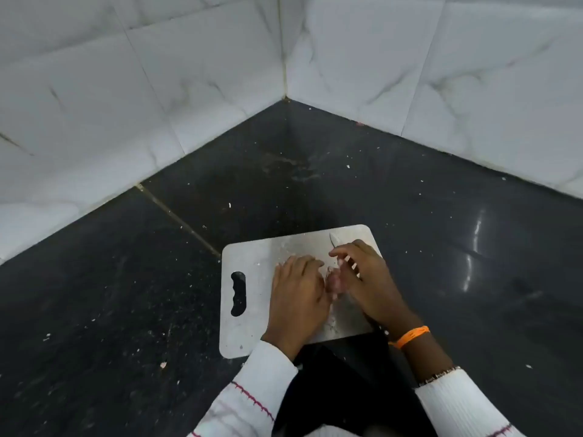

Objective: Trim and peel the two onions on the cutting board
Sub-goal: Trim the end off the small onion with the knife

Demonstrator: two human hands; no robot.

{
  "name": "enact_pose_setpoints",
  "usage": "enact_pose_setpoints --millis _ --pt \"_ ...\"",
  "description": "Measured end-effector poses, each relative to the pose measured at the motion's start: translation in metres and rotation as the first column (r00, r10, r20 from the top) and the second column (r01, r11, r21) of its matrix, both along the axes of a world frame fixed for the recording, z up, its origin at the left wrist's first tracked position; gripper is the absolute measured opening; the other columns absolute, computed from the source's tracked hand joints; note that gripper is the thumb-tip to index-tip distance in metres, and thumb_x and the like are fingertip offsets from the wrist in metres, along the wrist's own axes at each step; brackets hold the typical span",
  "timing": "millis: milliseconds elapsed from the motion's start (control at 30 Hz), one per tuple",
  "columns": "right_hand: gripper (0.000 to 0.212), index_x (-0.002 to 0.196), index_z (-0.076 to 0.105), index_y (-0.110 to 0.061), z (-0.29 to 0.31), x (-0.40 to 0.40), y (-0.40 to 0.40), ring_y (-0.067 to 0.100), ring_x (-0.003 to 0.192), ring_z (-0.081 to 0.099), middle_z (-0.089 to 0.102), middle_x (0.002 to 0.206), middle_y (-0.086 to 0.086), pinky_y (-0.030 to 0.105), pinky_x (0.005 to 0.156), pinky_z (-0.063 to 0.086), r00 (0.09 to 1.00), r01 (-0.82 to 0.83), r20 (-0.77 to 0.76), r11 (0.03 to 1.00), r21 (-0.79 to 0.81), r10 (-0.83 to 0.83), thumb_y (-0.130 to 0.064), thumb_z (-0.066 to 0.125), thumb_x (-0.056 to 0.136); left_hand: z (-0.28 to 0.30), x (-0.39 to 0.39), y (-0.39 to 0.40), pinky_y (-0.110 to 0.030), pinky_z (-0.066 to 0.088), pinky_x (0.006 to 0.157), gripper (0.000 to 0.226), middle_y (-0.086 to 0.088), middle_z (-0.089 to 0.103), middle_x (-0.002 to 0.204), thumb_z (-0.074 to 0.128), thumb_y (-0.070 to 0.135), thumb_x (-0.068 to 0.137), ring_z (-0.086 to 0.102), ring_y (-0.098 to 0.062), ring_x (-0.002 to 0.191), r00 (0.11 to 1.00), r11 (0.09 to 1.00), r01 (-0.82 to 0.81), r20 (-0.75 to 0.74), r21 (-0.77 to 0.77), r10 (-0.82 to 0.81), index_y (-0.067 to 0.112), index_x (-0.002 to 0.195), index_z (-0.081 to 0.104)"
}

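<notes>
On the dark, speckled stone surface (410,247) lies one flat metal cutting board (252,263) with rounded corners and a wavy handle slot, both hands working over it. One pinkish, glossy onion (333,283) shows between them near the board's middle; a second cannot be made out. The left hand (296,298) curls its fingers down against the onion, and the right hand (367,279) grips one pale-bladed knife (333,238), tip pointing away.
</notes>
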State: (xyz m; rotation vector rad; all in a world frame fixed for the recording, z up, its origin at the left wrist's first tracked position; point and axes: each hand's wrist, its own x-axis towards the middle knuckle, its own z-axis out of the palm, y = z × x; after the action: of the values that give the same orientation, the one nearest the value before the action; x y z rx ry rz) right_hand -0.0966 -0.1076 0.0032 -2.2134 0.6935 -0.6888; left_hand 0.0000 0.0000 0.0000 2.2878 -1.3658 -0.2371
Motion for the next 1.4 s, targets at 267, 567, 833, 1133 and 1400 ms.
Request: enact_pose_setpoints --millis 267,567,833,1133,1400 --pt "0.036 0.122 0.054 -0.017 -0.019 0.0 0.011 0.024 0.103 0.045 0.056 0.119 0.004 0.026 0.082 0.036 0.954 -0.101 -0.297 0.98 -0.171 0.047 -0.01 0.051 0.087 -0.019 0.008 0.006 -0.026 0.032 0.106 0.041 -0.006 0.046 0.138 0.06 0.011 0.087 0.037 -0.023 0.128 0.993 0.99 -0.045 -0.112 -0.135 0.03 0.016 0.127 0.052" --pt "0.046 0.133 0.039 -0.018 -0.005 0.028 0.026 0.018 0.11 0.044 0.055 0.119 0.004 0.031 0.086 0.046 0.962 -0.015 -0.271 0.994 -0.11 -0.016 -0.007 0.051 0.09 -0.019 0.044 0.03 -0.028 0.032 0.1 0.045 -0.006 0.056 0.125 0.065 0.001 0.076 0.046 -0.027 0.116 0.953 0.934 -0.299 -0.11 -0.198 0.282 0.012 0.119 0.057" --pt "0.037 0.12 0.046 -0.016 -0.016 0.025 0.028 0.022 0.104 0.048 0.052 0.117 0.006 0.028 0.082 0.04 0.938 -0.061 -0.345 0.994 -0.088 0.027 -0.006 0.053 0.086 -0.016 0.042 0.03 -0.046 0.031 0.11 0.051 -0.006 0.054 0.132 0.07 0.02 0.076 0.043 -0.029 0.126 0.954 0.952 -0.269 0.095 -0.145 0.284 0.016 0.125 0.056" --pt "0.021 0.095 0.059 -0.01 -0.009 0.02 0.02 0.025 0.081 0.061 0.061 0.097 0.008 0.034 0.074 0.049 0.941 0.105 -0.328 0.993 0.059 -0.08 -0.012 0.069 0.077 -0.018 0.005 0.011 -0.024 0.034 0.091 0.035 -0.008 0.064 0.11 0.046 0.009 0.082 0.057 -0.027 0.097 0.999 0.975 -0.041 -0.024 -0.217 0.037 0.009 0.111 0.064" --pt "0.032 0.105 0.049 -0.012 -0.006 -0.022 0.011 0.029 0.098 0.057 0.054 0.112 0.006 0.036 0.072 0.046 0.742 0.27 -0.602 0.953 -0.134 -0.295 -0.033 0.062 0.086 -0.025 0.004 0.0 -0.022 0.038 0.095 0.039 -0.005 0.057 0.124 0.066 0.005 0.081 0.053 -0.022 0.11 0.986 0.971 -0.042 -0.165 -0.234 0.002 0.011 0.119 0.06"
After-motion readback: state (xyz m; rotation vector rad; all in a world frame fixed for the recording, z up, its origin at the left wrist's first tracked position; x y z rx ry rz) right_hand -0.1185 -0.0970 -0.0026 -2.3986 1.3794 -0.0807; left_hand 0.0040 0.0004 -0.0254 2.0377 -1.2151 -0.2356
